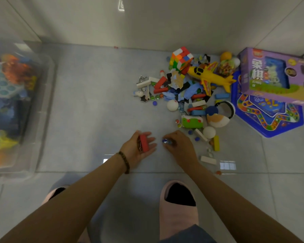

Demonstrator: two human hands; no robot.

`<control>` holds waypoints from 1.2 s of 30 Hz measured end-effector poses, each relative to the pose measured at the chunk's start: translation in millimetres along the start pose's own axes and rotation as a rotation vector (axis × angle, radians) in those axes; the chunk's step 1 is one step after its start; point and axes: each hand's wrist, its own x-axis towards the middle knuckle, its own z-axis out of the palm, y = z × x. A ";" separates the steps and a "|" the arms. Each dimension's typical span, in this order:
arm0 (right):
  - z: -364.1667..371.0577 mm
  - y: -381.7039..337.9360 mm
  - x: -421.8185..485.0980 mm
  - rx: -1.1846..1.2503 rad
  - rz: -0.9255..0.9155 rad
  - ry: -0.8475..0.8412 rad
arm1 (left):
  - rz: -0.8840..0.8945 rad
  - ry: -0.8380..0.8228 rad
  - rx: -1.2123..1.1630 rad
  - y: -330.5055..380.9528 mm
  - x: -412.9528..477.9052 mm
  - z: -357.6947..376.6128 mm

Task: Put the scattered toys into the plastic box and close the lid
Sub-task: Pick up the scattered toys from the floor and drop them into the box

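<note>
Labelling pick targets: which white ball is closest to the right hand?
The white ball beside the yellow block, right of the right hand; the others lie farther off.

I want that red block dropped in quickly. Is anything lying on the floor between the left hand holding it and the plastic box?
Nothing visible does. The left hand carries the red block in its palm, and only bare floor tile lies between it and the plastic box to its left. The box looks uncovered, though blurred.
</note>
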 end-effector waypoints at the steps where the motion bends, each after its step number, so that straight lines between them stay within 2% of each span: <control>1: -1.5 -3.3 0.1 0.057 0.016 0.030 | -0.019 -0.005 -0.002 -1.8 0.6 0.2; 4: -6.7 -26.7 -3.4 0.256 -0.020 0.030 | -0.100 -0.056 -0.040 -7.9 1.1 7.5; 6: -8.8 -36.5 -8.0 0.261 -0.101 -0.028 | -0.156 -0.107 -0.113 -11.1 -1.5 15.9; 7: -11.0 -34.6 -9.9 0.252 -0.107 -0.005 | -0.164 -0.116 -0.134 -11.6 -1.0 18.8; 10: -25.6 -8.1 -15.9 0.275 0.053 0.260 | -0.102 -0.067 -0.084 -10.8 6.0 18.3; 12: -33.3 13.9 -20.9 0.272 0.173 0.354 | -0.065 -0.041 -0.050 -9.7 9.1 14.3; 14: -34.9 25.7 -23.0 0.244 0.208 0.332 | -0.051 -0.039 -0.032 -9.8 9.7 9.9; 18: -27.0 32.6 -19.5 0.110 0.136 0.281 | -0.059 -0.043 -0.056 -10.0 7.5 5.5; 25: -20.9 34.8 -10.7 0.096 0.140 0.254 | -0.058 -0.050 -0.059 -9.4 4.8 4.0; 29: -25.6 37.4 -7.8 0.049 0.051 0.258 | -0.068 -0.050 -0.064 -8.1 4.3 3.4; 33: -27.4 36.9 -2.5 0.029 0.083 0.259 | -0.073 -0.065 -0.062 -8.2 2.5 4.9; 36: -28.6 26.8 -1.9 0.122 0.136 0.271 | -0.087 -0.098 -0.054 -9.3 0.3 8.9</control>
